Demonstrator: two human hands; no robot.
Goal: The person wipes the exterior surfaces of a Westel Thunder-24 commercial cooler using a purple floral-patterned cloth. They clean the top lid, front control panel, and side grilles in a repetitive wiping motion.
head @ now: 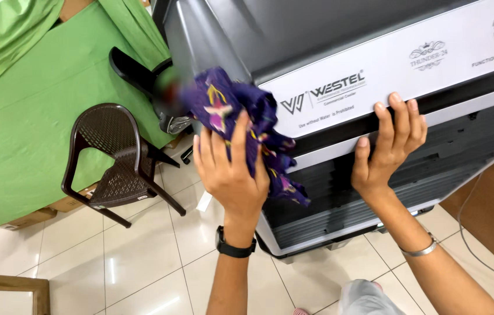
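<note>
While the left hand (230, 169) clutches a purple cloth (241, 116), the right hand (388, 146) rests open-fingered on the grey cooler (340, 35)

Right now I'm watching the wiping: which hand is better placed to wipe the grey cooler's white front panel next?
Probably the left hand: it holds the purple patterned cloth against the grey air cooler's white front panel. The right hand holds no cloth, fingers on the panel's lower edge.

Glossy pale tiled floor (142, 256), brown plastic chair (115, 160) set on it, green cloth (31, 111) draped over a surface behind, wooden frame (16, 289) at lower left, brown flooring (492, 204) at right, daylight reflected.
</note>
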